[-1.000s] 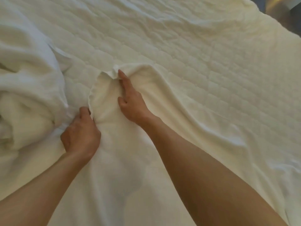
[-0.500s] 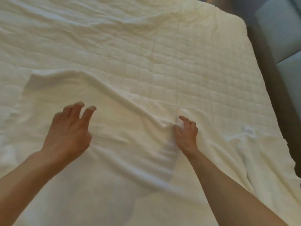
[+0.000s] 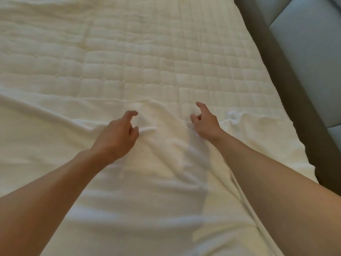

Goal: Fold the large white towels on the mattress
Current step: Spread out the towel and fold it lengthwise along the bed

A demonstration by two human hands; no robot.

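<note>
The large white terry towel (image 3: 147,200) lies spread and wrinkled on the near part of the white quilted mattress (image 3: 147,61). Near the towel's far edge, the left hand (image 3: 118,137) has its fingers loosely curled and grasps nothing. The right hand (image 3: 205,124) is at that edge; whether it grips the towel cannot be determined. A grey padded bed frame (image 3: 304,52) runs to the right of the towel.
</note>
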